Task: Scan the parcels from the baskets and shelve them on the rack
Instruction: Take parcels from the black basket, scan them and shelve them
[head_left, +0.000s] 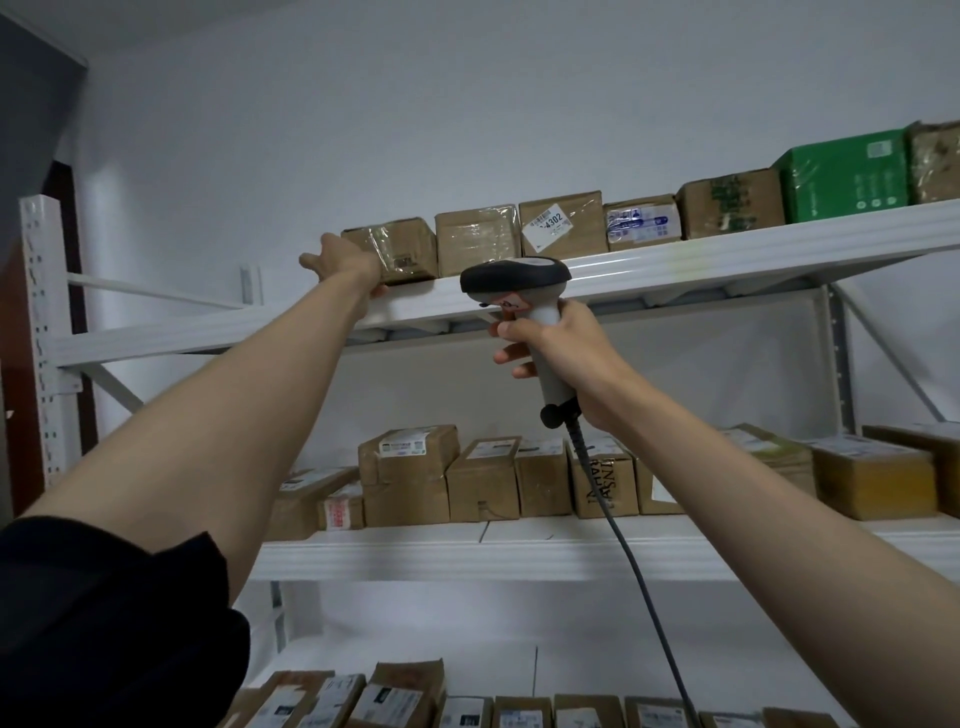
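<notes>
A pale wall backs a white metal rack (675, 260) with three shelves in view, each carrying a row of cardboard parcels. On the top shelf the leftmost parcel (400, 249), brown and wrapped in clear tape, stands at the left end of the row, just beside the next box. The left hand (340, 260) reaches up to it; the hand lies against its left side with the thumb spread out to the left, and the fingers are hidden behind the box, so I cannot tell whether the grip is closed on it. The right hand (558, 358) is wrapped around the handle of a grey barcode scanner (519, 291), its dark head level with the top shelf's front edge, its cable (639, 571) hanging down. A green box (847, 176) stands far right on the top shelf.
</notes>
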